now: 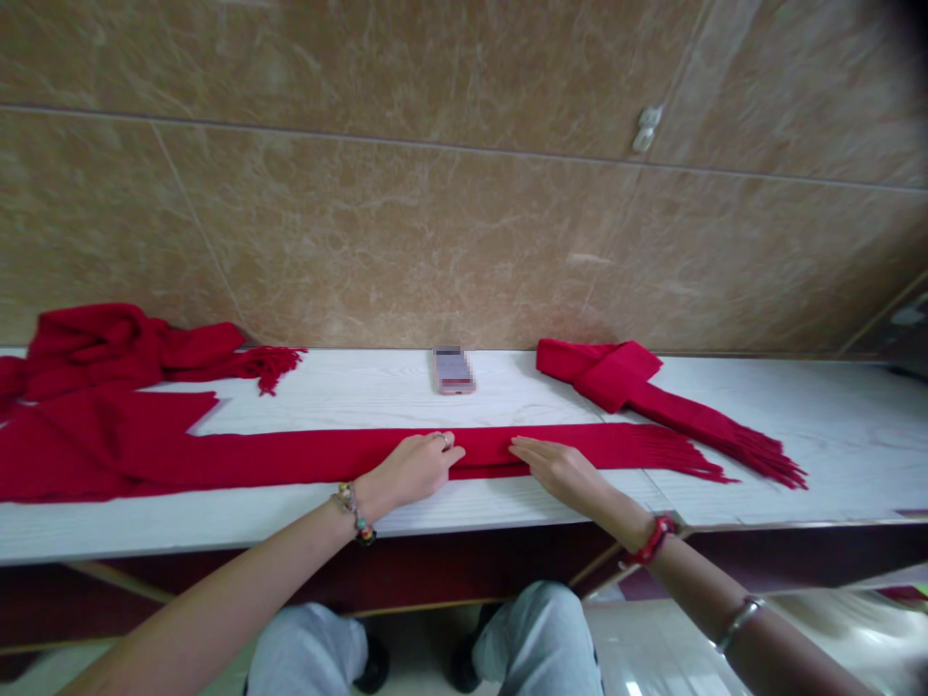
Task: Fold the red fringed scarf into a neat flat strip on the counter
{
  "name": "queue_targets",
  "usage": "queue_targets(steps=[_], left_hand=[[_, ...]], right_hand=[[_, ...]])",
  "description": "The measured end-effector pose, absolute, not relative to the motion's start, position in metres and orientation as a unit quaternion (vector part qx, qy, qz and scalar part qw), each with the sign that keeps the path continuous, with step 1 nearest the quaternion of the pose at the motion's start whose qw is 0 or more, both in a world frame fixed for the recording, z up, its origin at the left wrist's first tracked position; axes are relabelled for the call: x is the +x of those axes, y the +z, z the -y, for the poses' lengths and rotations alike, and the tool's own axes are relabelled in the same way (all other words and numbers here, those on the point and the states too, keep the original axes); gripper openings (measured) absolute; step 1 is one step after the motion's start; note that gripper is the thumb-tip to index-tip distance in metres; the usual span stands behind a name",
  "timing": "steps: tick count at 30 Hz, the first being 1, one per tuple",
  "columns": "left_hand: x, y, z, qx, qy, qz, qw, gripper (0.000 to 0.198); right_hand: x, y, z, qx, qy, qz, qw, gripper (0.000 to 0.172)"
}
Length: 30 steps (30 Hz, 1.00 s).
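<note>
A long red scarf [275,457] lies stretched lengthwise along the white table, with its fringe [692,454] spread at the right end. Its middle part shows a fold line between my hands. My left hand [417,469] rests on the scarf with the fingers curled in, closed on the cloth; the fingertips are partly hidden. To the right of it, my right hand [562,471] lies on the same strip, its fingers stretched out and close together. Wider, looser red cloth [79,445] continues at the scarf's left end.
A bunched red scarf [101,348] lies at the back left. Behind my hands is a phone [454,370]. A folded red scarf [616,377] with a fringed tail lies at the back right. The white table [833,425] meets a brown tiled wall [435,242].
</note>
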<state>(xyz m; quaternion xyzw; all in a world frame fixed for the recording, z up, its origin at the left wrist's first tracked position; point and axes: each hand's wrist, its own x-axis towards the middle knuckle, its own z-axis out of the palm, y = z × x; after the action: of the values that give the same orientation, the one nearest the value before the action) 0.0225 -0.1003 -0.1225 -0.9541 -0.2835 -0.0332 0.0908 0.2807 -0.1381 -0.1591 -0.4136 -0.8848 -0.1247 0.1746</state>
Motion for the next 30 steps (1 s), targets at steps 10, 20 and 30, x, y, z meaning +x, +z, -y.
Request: queue_targets(steps=[10,20,30], left_hand=[[0.015,-0.117,0.096,-0.954,-0.023,0.284,0.094,0.025],[0.007,-0.116,0.102,-0.974,-0.014,0.221,0.051,0.035],[0.012,-0.111,0.099,-0.974,-0.083,0.208,-0.03,0.025]], right_hand=[[0.288,-0.159,0.139,-0.46,-0.13,0.865,0.156,0.043],[0.302,-0.162,0.144,-0.386,-0.075,0.903,0.174,0.038],[0.3,-0.146,0.145,-0.388,-0.022,0.909,0.15,0.034]])
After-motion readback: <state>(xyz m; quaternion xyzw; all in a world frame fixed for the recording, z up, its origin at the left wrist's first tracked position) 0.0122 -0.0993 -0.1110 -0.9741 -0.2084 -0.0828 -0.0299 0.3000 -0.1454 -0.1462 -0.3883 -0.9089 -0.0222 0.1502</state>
